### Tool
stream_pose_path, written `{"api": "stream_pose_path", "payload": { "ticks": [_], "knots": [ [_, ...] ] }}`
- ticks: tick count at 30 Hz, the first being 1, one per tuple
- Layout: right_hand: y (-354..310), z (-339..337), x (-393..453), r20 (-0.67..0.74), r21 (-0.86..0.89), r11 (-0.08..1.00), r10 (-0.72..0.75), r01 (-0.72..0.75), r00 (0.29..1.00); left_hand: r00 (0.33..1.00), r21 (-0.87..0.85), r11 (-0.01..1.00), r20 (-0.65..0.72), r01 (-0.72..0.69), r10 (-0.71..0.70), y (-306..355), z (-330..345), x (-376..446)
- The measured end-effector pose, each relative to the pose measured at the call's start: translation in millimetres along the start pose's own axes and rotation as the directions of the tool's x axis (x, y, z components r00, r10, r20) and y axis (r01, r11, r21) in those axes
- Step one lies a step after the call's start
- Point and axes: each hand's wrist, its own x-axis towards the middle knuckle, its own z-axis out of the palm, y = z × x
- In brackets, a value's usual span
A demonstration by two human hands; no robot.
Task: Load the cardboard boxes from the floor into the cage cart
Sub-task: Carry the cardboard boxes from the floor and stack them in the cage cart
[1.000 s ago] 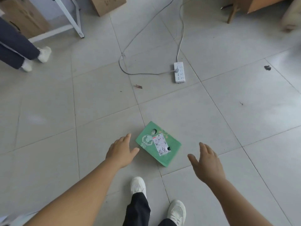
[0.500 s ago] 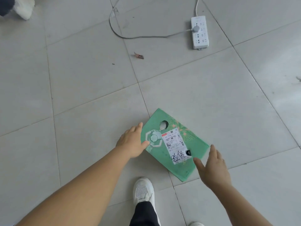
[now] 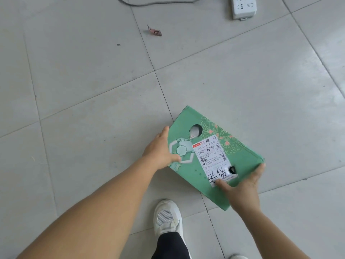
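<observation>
Green cardboard box [image 3: 214, 157] sits low over the tiled floor [image 3: 93, 90], flat side up, just ahead of the person's white shoe [image 3: 167, 219]; cannot tell if its underside is touching the tiles. Left to right: left hand [image 3: 158, 152] clamps the box's left edge, thumb laid over the top face and the other fingers out of sight past the edge, so probably hooked underneath. Shipping label [image 3: 212, 157] runs down the middle of the top face, with two ragged holes punched in the cardboard beside it. Right hand [image 3: 242, 186] takes the near-right edge, thumb pressing on the label's lower end, fingers [image 3: 260, 168] wrapped round the right corner. Opposite-side grip makes sense: a wide, thin box would twist or sag if held from one edge. Reads as the pick-up step, load not started. Cage cart not in view. Power strip [image 3: 243, 6] and cable [image 3: 155, 2] lie well beyond the box, a trip risk when turning away. Small scrap [image 3: 155, 31] on the tiles, irrelevant.
</observation>
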Motion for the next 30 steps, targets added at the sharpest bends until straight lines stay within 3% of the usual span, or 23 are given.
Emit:
{"api": "stream_pose_path", "payload": {
  "ticks": [7, 17, 30],
  "knots": [
    [-13.1, -48.9, -23.1, -0.024, 0.06, 0.996, -0.062, 0.064, 0.998, 0.992, -0.087, 0.996, -0.126, -0.025, 0.014, 26.6, -15.0, -51.1],
    [-74.4, -209.9, -126.7, -0.147, 0.157, 0.975, -0.135, 0.158, 0.98, 0.954, -0.188, 0.967, -0.278, -0.169, 0.113, 140.1, -97.0, -200.4],
    [-108.9, -424.3, -313.0, -0.484, 0.281, 0.917, -0.121, 0.285, 0.867, 0.828, -0.128, 0.855, -0.358, -0.502, 0.432, 306.3, -186.6, -405.6]
  ]
}}
